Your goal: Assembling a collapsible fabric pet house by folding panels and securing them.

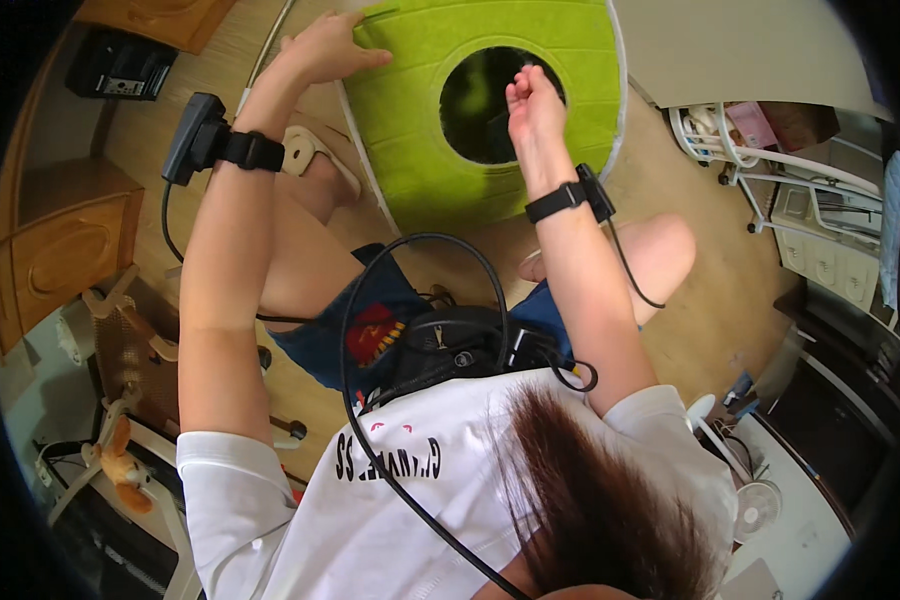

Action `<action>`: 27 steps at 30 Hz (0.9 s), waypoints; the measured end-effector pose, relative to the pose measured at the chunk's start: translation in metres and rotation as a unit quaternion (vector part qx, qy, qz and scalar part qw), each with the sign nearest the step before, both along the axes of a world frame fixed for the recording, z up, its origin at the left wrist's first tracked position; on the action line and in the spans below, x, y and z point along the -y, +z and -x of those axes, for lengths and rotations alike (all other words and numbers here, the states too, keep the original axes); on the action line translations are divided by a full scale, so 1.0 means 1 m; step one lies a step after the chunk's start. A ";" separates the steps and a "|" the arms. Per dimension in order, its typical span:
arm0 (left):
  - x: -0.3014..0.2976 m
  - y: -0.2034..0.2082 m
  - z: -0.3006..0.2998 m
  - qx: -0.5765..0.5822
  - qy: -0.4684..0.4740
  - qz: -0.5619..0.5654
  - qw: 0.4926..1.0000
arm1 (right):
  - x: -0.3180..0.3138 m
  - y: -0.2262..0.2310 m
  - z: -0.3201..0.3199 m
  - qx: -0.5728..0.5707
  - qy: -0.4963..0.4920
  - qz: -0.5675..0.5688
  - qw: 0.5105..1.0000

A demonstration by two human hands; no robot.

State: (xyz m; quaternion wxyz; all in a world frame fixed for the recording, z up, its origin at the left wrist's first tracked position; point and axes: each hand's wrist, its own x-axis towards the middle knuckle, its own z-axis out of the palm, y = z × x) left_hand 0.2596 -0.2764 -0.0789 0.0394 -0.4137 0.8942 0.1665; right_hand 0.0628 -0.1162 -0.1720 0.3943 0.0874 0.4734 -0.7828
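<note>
In front of me stands a bright green fabric panel with pale grey edging. A round dark window sits in its middle; whether it is mesh or an open hole is unclear. My left hand is at the panel's far left edge, thumb and fingers apart, close to a thin green strip. Over the right part of the round window is my right hand, palm up with its fingers curled together. What those fingers hold, if anything, cannot be made out. Both wrists wear black straps with small devices.
My bent legs flank the panel's near end. A black cable loops across my lap by a black bag. On the right is a white wheeled rack; at left, wooden cabinets and a chair. A white fan stands lower right.
</note>
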 end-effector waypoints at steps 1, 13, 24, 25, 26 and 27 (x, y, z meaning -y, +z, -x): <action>0.001 -0.002 -0.003 -0.003 0.003 -0.002 1.000 | -0.007 0.000 -0.007 0.009 0.006 -0.021 1.000; 0.006 -0.015 -0.006 0.018 -0.030 0.050 0.998 | -0.023 -0.020 0.026 0.179 -0.150 0.122 0.965; 0.005 -0.011 -0.009 -0.023 -0.020 0.018 0.999 | 0.004 0.001 -0.002 -0.099 0.052 -0.036 0.993; 0.004 -0.011 -0.009 -0.024 -0.020 0.017 0.999 | 0.009 0.001 0.004 -0.103 0.052 -0.027 0.993; 0.003 -0.010 -0.009 -0.018 -0.023 0.018 0.999 | 0.014 0.001 0.008 -0.105 0.052 -0.028 0.993; 0.003 -0.009 -0.008 -0.013 -0.027 0.019 0.999 | 0.019 0.002 0.013 -0.095 0.057 -0.029 0.993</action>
